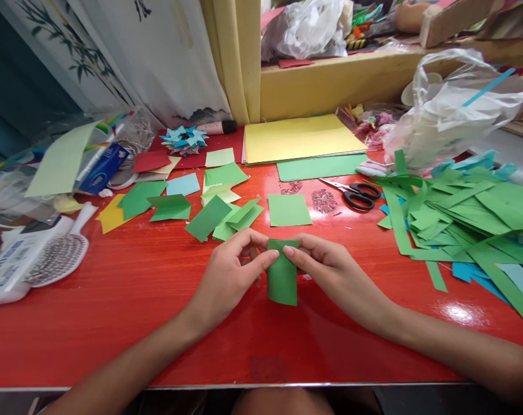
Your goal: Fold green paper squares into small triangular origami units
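So: the green paper [282, 279] sits at the centre of the red table [157, 300], close to the near edge, its top edge lifted and the rest curving down to the tabletop. The left hand [229, 274] pinches the top left corner between thumb and forefinger; the right hand [330, 268] pinches the top right corner the same way. Both have a grasp on the sheet and nothing else. My read is that it's very light, thin and floppy. It bows under its own weight, takes a crease easily and would tear or crumple under a hard squeeze. It's probably not slippery in the fingers, but the table is glossy, so a loose piece could slide. Best hold is a fingertip pinch at corners or edges, with light pressure and both sides supported. Nearby are a green square [289, 210] just beyond the hands, more cut pieces [218, 213] to the left, scissors [355, 194] to the right, a heap of green strips [460, 213] far right, and a yellow stack [300, 138] at the back.
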Action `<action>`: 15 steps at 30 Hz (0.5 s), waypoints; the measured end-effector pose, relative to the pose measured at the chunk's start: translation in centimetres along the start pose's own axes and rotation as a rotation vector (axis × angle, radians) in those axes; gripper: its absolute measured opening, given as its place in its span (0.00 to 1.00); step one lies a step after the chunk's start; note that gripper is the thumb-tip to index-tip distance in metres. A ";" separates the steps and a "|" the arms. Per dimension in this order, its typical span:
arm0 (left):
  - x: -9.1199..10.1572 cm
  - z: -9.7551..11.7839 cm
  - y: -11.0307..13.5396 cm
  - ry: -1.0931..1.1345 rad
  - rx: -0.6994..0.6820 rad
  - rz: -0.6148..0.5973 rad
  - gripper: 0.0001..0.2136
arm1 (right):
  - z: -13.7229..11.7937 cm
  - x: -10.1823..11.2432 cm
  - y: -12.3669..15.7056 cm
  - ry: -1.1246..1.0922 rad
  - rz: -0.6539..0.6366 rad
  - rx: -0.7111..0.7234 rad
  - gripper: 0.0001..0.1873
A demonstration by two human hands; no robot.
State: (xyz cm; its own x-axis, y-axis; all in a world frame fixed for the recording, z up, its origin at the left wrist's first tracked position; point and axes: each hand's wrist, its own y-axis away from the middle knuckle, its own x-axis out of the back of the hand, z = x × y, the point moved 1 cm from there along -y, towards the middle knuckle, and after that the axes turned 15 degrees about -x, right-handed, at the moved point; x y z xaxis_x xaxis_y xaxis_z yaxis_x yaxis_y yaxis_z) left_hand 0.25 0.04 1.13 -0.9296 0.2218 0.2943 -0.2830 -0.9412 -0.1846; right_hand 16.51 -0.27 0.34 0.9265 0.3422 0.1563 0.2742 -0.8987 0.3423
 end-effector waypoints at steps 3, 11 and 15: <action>0.0 0.1 0.0 0.015 0.010 -0.002 0.07 | 0.1 0.0 -0.1 0.005 -0.002 -0.015 0.17; 0.0 0.0 -0.2 0.100 0.030 -0.015 0.08 | 0.3 0.0 -0.2 0.088 -0.045 0.025 0.13; 0.2 -0.3 -0.2 0.078 0.015 -0.045 0.09 | 0.2 0.0 -0.5 0.213 -0.039 0.068 0.14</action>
State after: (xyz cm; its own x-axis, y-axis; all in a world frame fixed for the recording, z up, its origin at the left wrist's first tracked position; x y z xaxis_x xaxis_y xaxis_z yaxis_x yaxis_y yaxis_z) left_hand 0.09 0.31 0.97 -0.9317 0.2825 0.2282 -0.3219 -0.9333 -0.1588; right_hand 16.43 0.10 0.05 0.8414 0.4208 0.3391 0.3321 -0.8976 0.2898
